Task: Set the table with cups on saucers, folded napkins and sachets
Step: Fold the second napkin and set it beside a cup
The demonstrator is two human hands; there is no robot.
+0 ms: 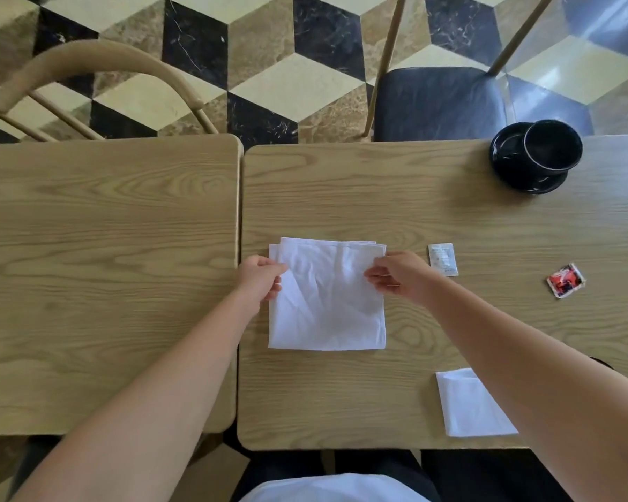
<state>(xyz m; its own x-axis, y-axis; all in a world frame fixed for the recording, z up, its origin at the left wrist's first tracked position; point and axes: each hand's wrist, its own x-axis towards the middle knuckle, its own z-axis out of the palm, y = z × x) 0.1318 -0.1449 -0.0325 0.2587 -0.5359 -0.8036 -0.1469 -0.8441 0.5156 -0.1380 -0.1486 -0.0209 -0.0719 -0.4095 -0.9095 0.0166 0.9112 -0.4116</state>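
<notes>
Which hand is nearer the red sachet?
Right. The right hand pinches the napkin at its right edge, on the side of the red sachet; the left hand holds the napkin's far left edge.

head camera looks steeply down (wide-angle) from close above the table (414,211).
</notes>
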